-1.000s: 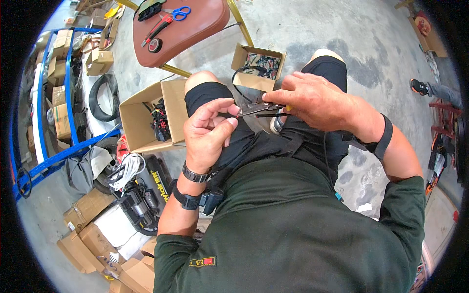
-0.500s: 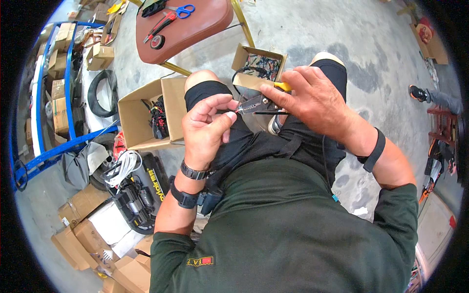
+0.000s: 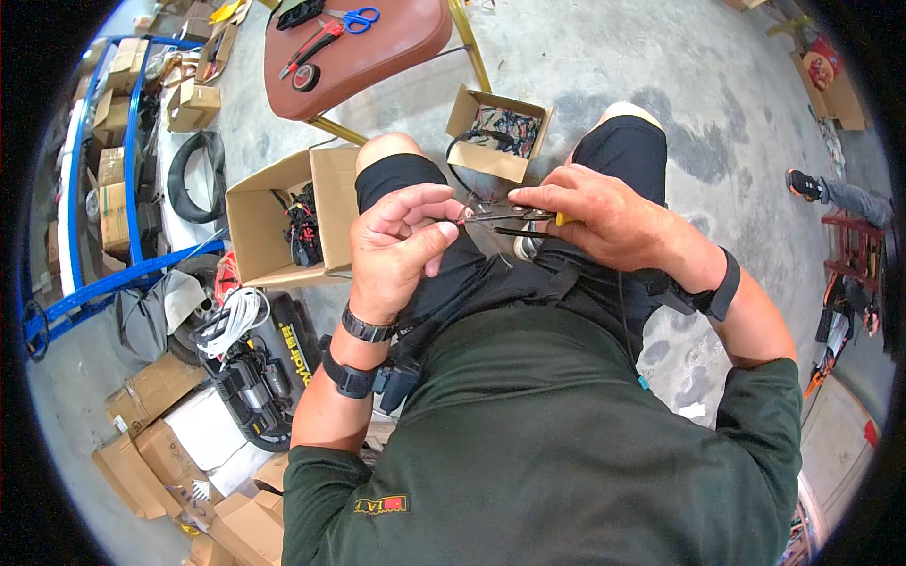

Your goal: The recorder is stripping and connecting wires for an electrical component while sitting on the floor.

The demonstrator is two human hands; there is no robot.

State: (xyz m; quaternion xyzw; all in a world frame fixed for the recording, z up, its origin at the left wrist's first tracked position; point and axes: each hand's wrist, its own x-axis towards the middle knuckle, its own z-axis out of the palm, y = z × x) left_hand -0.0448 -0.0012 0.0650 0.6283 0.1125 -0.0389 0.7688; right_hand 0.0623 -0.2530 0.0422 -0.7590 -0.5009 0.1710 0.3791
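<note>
Above my lap, my right hand [image 3: 613, 215] wraps round a wire stripper [image 3: 508, 215] with yellow on its handles, its metal jaws pointing left. My left hand [image 3: 401, 247] is closed in a pinch by the jaw tips, thumb against the fingers. Between those fingertips sits a thin wire end [image 3: 464, 218], reddish and very small in view. Most of the stripper's handles are hidden under my right fingers. A slim dark piece shows just below the jaws; I cannot tell whether it is cable or part of the tool.
Beyond my knees stands an open box [image 3: 505, 132] of small cable pieces. Left of me is another box [image 3: 269, 222] with dark cables. A brown chair [image 3: 377, 57] bears scissors, a red-handled tool and tape. Blue shelving [image 3: 137, 160] lines the left; another person's foot [image 3: 805, 184] shows right.
My right hand has turned and lowered, so the stripper lies flatter, with its yellow handle now mostly covered. My left hand keeps its pinch at nearly the same place.
</note>
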